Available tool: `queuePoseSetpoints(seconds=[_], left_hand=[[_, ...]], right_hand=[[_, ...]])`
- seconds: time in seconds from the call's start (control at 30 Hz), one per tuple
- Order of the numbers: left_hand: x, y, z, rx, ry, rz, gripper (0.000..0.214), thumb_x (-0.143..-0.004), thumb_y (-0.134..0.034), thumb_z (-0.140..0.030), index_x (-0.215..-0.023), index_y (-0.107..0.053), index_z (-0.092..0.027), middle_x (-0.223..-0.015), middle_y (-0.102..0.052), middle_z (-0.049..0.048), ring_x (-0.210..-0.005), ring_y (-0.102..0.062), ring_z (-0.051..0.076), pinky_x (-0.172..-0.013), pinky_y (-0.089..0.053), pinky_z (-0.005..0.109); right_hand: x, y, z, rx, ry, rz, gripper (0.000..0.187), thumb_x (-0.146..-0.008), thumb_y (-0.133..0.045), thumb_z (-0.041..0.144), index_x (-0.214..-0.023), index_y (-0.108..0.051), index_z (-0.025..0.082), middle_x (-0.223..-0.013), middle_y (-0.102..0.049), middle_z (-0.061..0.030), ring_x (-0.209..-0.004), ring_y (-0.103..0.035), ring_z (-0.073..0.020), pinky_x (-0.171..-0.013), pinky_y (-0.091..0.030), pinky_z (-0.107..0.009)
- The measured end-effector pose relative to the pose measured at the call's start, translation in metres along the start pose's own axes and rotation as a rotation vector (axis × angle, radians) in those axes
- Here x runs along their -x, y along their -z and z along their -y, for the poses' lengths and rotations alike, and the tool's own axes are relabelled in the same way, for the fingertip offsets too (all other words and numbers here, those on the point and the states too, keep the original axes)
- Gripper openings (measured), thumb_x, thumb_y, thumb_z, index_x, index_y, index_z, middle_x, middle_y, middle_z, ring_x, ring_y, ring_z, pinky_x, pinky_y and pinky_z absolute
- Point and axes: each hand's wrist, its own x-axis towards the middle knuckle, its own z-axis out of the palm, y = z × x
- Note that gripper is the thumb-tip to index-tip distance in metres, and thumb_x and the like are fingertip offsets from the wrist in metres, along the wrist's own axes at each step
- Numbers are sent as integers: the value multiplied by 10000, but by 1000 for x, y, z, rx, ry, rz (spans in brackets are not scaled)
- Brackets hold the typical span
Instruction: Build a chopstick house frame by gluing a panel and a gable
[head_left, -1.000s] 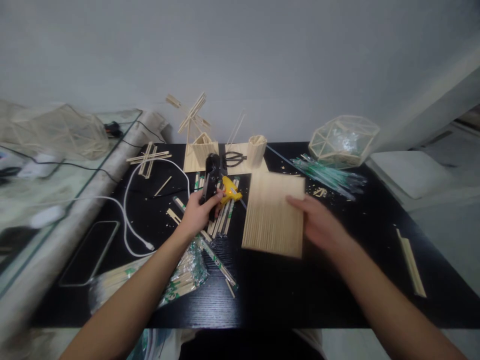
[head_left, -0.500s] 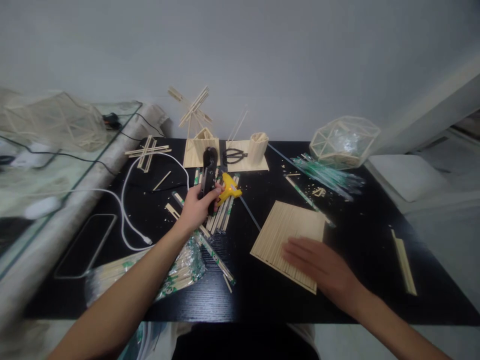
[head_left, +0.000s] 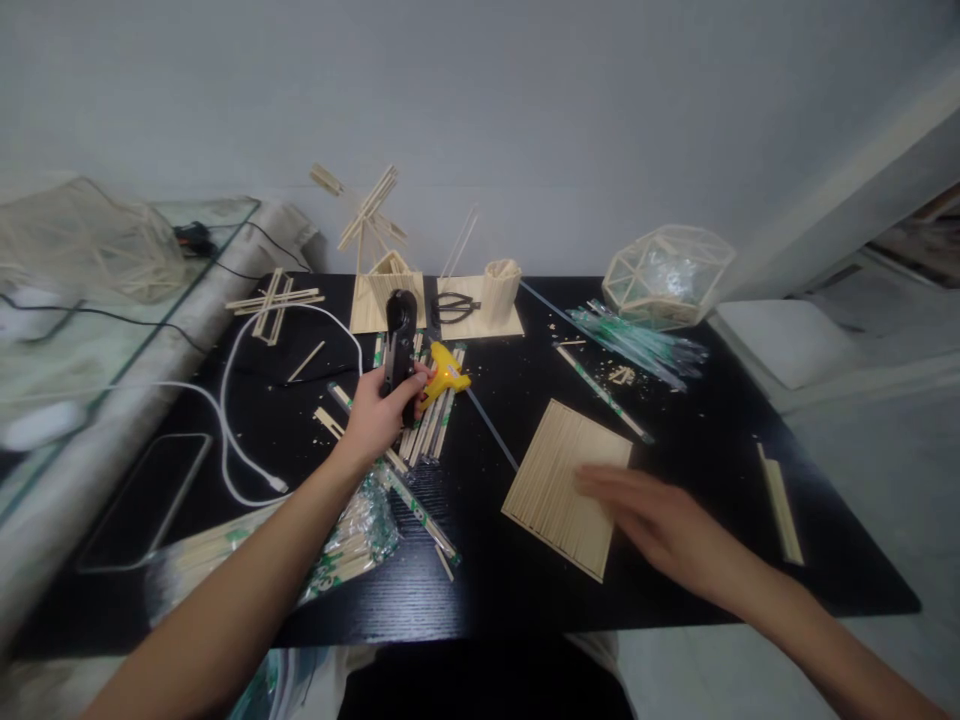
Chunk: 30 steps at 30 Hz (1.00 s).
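My left hand is wrapped round a black plier-like tool, its rounded head pointing away from me. Touching or just beside those fingers is a yellow hot glue gun, lying over several paper-wrapped chopsticks. My right hand, slightly blurred, has its fingers stretched out over the right part of a square panel of wooden sticks. Whether the fingertips press on the panel or hover just above it, I cannot tell.
At the back stand a stick windmill and a stick cup on a base with black scissors. A geometric stick frame, green wrappers, a white cable, a phone and bagged chopsticks surround the hands.
The view has shifted, so most things sit a little further left. My right hand has slid rightward across the panel toward its right edge. My left hand keeps its grip on the black tool.
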Motion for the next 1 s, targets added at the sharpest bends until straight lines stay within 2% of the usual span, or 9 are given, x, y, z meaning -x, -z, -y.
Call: queuePoseSetpoints(seconds=[0.1,0.2,0.3,0.37,0.47,0.63,0.8,0.9,1.0], left_hand=[[0,0,0,-12,-3,0,340,-765,-794,-448,-875,-713,-137,-604,-594,-18,-487,-558,122,-510,-449,248],[-1,-1,1,-27,1,-9,368,-742,-809,-463,-878,-719,-134,-584,-592,-20,-478,-550,123,-500,-435,245],[-1,-1,0,-42,-6,-8,387,-731,-817,-483,-863,-722,-132,-581,-589,-18,-480,-552,128,-492,-435,247],[-1,-1,0,-49,-21,-4,388,-732,-821,-488,-855,-723,-133,-601,-593,-15,-491,-559,129,-499,-449,251],[0,0,1,-62,-39,-21,372,-760,-803,-480,-873,-722,-135,-599,-589,-18,-492,-553,126,-501,-446,249],[-3,4,1,-50,-105,-94,340,-836,-745,-482,-894,-698,-150,-592,-545,-37,-483,-521,116,-501,-422,247],[-10,19,-18,-98,-168,-140,382,-883,-673,-534,-908,-701,-154,-645,-534,-21,-527,-497,121,-508,-385,252],[-12,39,-39,-342,-161,-135,471,-939,-550,-613,-922,-696,-165,-699,-572,9,-602,-522,152,-585,-417,275],[-13,65,-54,-874,-74,-148,541,-948,-474,-675,-921,-680,-175,-825,-677,72,-775,-613,239,-758,-480,350]], right_hand=[[-17,-16,0,87,-46,-105,360,-1041,-553,270,-1371,-699,264,-1446,-679,-91,-1346,-647,-291,-1130,-553,-556],[-41,-37,3,147,16,-120,417,-1051,-559,316,-1441,-631,185,-1534,-594,-151,-1431,-561,-316,-1181,-489,-578],[-68,-51,11,202,35,-147,331,-1028,-600,318,-1270,-709,120,-1380,-683,-192,-1357,-590,-355,-1142,-501,-590],[-84,-55,18,221,9,-84,212,-994,-646,280,-1089,-746,119,-1184,-737,-171,-1165,-660,-337,-1068,-537,-561],[-102,-58,31,221,-77,19,183,-942,-688,200,-1096,-721,109,-1044,-732,-132,-1022,-650,-311,-997,-540,-527],[-115,-62,46,211,-188,110,307,-895,-600,67,-1196,-656,89,-980,-710,-114,-948,-646,-278,-962,-507,-483],[-120,-65,50,126,-199,67,275,-908,-575,80,-1176,-633,105,-1001,-695,-107,-927,-656,-250,-925,-505,-439],[-120,-66,47,65,-158,28,190,-944,-591,129,-1129,-631,138,-919,-689,-68,-862,-653,-234,-897,-518,-434],[-109,-66,34,56,-85,-46,133,-977,-613,212,-1098,-643,166,-934,-700,-72,-907,-660,-248,-911,-536,-438]])
